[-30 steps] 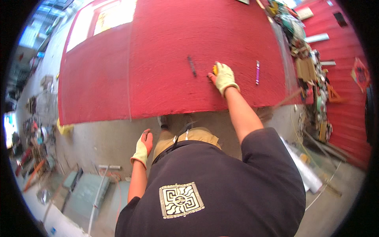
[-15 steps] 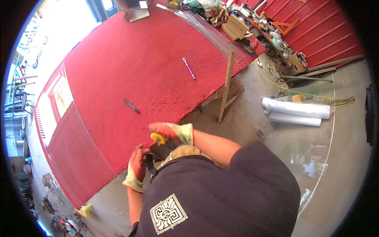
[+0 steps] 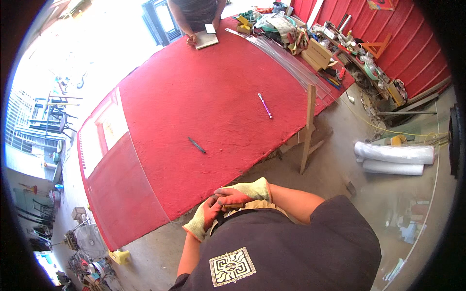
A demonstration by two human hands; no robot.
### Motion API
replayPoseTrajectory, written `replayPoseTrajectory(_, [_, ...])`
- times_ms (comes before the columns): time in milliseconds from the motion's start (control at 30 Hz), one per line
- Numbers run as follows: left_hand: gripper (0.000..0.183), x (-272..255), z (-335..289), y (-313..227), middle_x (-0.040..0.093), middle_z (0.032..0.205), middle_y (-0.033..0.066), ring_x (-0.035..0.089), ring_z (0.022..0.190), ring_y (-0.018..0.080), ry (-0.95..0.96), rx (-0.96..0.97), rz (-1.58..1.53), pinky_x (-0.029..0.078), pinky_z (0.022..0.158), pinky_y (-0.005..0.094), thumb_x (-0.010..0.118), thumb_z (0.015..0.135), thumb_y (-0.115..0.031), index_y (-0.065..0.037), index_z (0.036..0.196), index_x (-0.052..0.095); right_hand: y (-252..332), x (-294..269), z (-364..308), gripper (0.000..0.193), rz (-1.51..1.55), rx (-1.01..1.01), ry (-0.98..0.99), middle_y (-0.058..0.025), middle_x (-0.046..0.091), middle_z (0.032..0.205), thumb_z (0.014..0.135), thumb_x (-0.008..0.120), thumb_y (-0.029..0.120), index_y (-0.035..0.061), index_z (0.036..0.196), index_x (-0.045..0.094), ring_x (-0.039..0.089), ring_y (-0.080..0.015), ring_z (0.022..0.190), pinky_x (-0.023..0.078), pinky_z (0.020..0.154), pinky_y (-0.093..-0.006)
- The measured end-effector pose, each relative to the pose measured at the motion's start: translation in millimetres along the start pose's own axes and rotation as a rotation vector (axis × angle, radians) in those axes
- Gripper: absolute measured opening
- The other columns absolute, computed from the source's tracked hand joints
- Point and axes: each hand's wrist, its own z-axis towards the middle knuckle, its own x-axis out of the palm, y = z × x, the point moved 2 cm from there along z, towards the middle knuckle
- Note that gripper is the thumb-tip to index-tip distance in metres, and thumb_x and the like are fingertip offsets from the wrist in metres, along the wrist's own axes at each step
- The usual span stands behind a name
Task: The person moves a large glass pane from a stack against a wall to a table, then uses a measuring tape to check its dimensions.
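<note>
Both my hands wear cream gloves with orange-red palms and meet in front of my waist, by the near edge of the red cloth-covered table (image 3: 194, 87). My left hand (image 3: 208, 213) is curled, with its fingertips against the other glove. My right hand (image 3: 239, 195) is closed over the same spot. Whatever lies between them is hidden; the yellow tape measure seen earlier does not show. On the cloth ahead lies a dark pen (image 3: 197, 145). Farther right is a slim purple-and-white stick-like tool (image 3: 265, 105).
A clear glass sheet (image 3: 133, 194) covers the table's left end. At the far edge a person (image 3: 196, 14) holds a board-like pad (image 3: 207, 40). A wooden post (image 3: 308, 128) stands at the right edge. Wrapped white rolls (image 3: 394, 154) lie at right; clutter fills the back right.
My hands have come together, and the yellow tape measure in my right hand has gone out of sight. The view has shifted, showing more of the person at the far edge.
</note>
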Motion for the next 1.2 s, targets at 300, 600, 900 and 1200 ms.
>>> replayPoseTrajectory(300, [0.046, -15.0, -24.6, 36.0, 0.072, 0.117, 0.0065, 0.065, 0.106, 0.0128, -0.041, -0.014, -0.117, 0.053, 0.093, 0.0284, 0.069, 0.106, -0.036, 0.002, 0.13, 0.064, -9.7, 22.4, 24.5, 0.088, -0.104, -0.051, 0.047, -0.0175, 0.039, 0.168, 0.109, 0.058, 0.048, -0.0074, 0.166, 0.019, 0.036, -0.0241, 0.155, 0.028, 0.127, -0.0351])
replayPoseTrajectory(600, [0.032, -4.1, -33.6, 18.3, 0.073, 0.115, 0.008, 0.066, 0.103, 0.0138, -0.178, 0.175, 0.092, 0.054, 0.092, 0.0304, 0.066, 0.106, -0.022, 0.0, 0.129, 0.066, -18.3, 28.7, 47.7, 0.077, -0.025, -0.22, 0.166, -0.0138, 0.049, 0.158, 0.108, 0.055, 0.054, 0.0002, 0.161, 0.038, 0.043, -0.0221, 0.147, 0.033, 0.123, -0.0364])
replayPoseTrajectory(900, [0.028, -24.9, -70.5, -33.9, 0.063, 0.094, -0.0031, 0.055, 0.082, 0.0056, -0.473, 0.328, 0.143, 0.048, 0.073, 0.0237, 0.068, 0.106, -0.014, -0.004, 0.133, 0.066, -4.0, 7.5, 1.5, 0.06, -0.282, 0.004, 0.157, -0.0053, 0.069, 0.125, 0.107, 0.061, 0.051, 0.0001, 0.139, 0.062, 0.059, -0.0163, 0.116, 0.047, 0.103, -0.0345])
replayPoseTrajectory(1200, [0.038, -164.3, -157.7, -42.1, 0.057, 0.094, -0.0057, 0.053, 0.084, 0.005, -0.96, 0.648, 0.036, 0.046, 0.074, 0.0213, 0.065, 0.107, -0.012, -0.009, 0.144, 0.059, -85.7, -68.7, -58.9, 0.056, -0.332, 0.386, 0.009, 0.0009, 0.072, 0.106, 0.101, 0.065, 0.06, 0.0083, 0.121, 0.074, 0.062, -0.0131, 0.1, 0.049, 0.089, -0.0324])
